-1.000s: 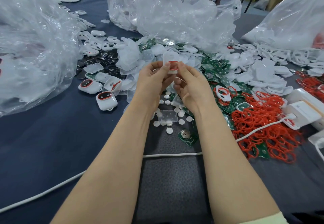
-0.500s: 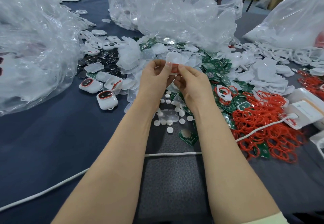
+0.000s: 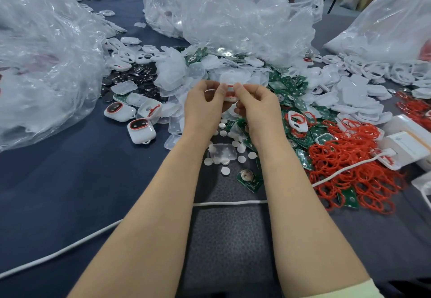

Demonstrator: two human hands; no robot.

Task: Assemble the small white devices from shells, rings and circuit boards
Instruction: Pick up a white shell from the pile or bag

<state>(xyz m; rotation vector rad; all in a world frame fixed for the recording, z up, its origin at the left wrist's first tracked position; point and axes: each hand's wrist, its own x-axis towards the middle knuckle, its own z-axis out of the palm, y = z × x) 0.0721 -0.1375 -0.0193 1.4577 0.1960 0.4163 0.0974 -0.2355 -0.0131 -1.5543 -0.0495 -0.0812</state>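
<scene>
Two fingertip pinches — left hand (image 3: 204, 108), right hand (image 3: 257, 108) — on one white shell (image 3: 230, 96), red-rimmed, mostly hidden between them.

There is room to pass over the near left surface (image 3: 58, 192), crossed by a white cable (image 3: 49, 254), but plastic bags (image 3: 42, 64) block the far side and red rings (image 3: 349, 164) the right.

Blue cloth (image 3: 70, 181) over table, grey mat (image 3: 228, 239) front ctr, white cable (image 3: 58, 253) across both, clear bag L (image 3: 42, 64), clear bag ctr rear (image 3: 233, 17), clear bag R rear (image 3: 384, 22), white box (image 3: 405, 145) R edge.
</scene>
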